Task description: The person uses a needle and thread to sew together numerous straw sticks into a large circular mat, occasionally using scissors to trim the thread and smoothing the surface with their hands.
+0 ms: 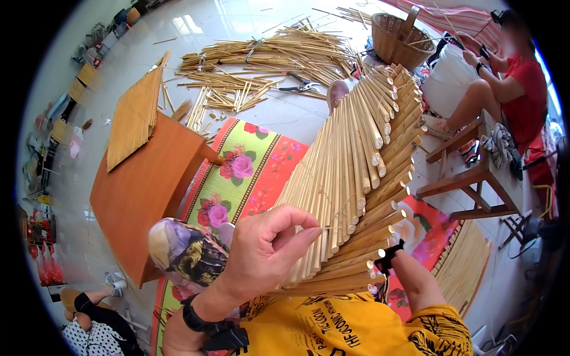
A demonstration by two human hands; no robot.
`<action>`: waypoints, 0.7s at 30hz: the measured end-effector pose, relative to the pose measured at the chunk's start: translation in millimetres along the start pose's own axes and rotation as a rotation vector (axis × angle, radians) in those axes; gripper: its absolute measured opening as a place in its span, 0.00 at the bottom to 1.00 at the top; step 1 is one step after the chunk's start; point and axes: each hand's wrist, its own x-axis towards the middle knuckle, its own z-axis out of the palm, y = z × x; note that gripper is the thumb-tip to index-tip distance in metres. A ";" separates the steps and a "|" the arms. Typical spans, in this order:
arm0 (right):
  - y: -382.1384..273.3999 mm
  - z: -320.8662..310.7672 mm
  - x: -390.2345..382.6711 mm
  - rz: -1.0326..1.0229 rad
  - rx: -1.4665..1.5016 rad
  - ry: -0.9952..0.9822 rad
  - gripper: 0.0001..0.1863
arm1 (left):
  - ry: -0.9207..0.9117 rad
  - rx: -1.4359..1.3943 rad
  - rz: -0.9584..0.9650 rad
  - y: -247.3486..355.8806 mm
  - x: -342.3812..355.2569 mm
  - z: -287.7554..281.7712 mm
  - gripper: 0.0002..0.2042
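A large mat of pale reed stalks lies slanting across my lap, its cut ends toward the right. It looks folded, with a darker layer showing under the lighter stalks. Above its near end, my left hand is closed in a pinch, thumb against forefinger. A thin thread seems to run from the fingertips to the stalks. My right forearm, with a black band at the wrist, reaches in beneath the mat's right edge. The mat hides the right hand and its fingers.
Reed stalks lie heaped ahead, with pruning shears beside them. A wicker basket stands far right, near a seated person in red and a wooden bench. Left is an orange-brown wooden table; floral matting covers the floor.
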 end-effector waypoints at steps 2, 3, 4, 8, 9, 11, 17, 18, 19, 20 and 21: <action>-37.7 -49.4 6.7 -0.028 0.475 0.174 0.02 | 0.002 0.044 0.077 -2.9 8.0 -0.5 0.04; -95.1 -75.7 0.9 -0.090 0.611 0.221 0.03 | 0.030 0.059 0.086 -7.7 4.2 -3.9 0.04; -155.1 -109.7 -8.0 -0.163 0.741 0.280 0.07 | 0.046 0.069 0.108 -8.7 2.0 -5.8 0.04; -352.3 -239.4 -79.0 -0.484 0.369 0.371 0.09 | 0.024 0.026 0.187 -10.8 14.2 -1.1 0.04; -393.7 -251.4 -104.9 -0.566 0.182 0.314 0.10 | 0.011 0.010 0.191 -10.6 14.4 1.1 0.04; -477.4 -277.9 -160.4 -0.765 -0.174 0.245 0.19 | -0.003 -0.028 0.255 -11.7 15.7 8.8 0.04; -584.8 -195.8 -188.0 -1.231 -1.261 -0.228 0.22 | -0.020 -0.071 0.307 -12.7 6.9 0.8 0.04; -583.0 -188.8 -190.6 -1.199 -1.278 -0.282 0.22 | -0.037 -0.084 0.312 -13.2 7.2 1.3 0.04; -582.8 -183.0 -192.9 -1.169 -1.301 -0.298 0.20 | -0.036 -0.092 0.318 -13.3 7.1 1.6 0.04; -584.0 -176.2 -194.6 -1.140 -1.325 -0.315 0.19 | -0.035 -0.100 0.324 -13.3 7.1 2.0 0.04; -585.1 -169.9 -194.9 -1.122 -1.348 -0.294 0.18 | -0.031 -0.101 0.326 -13.4 6.4 1.9 0.04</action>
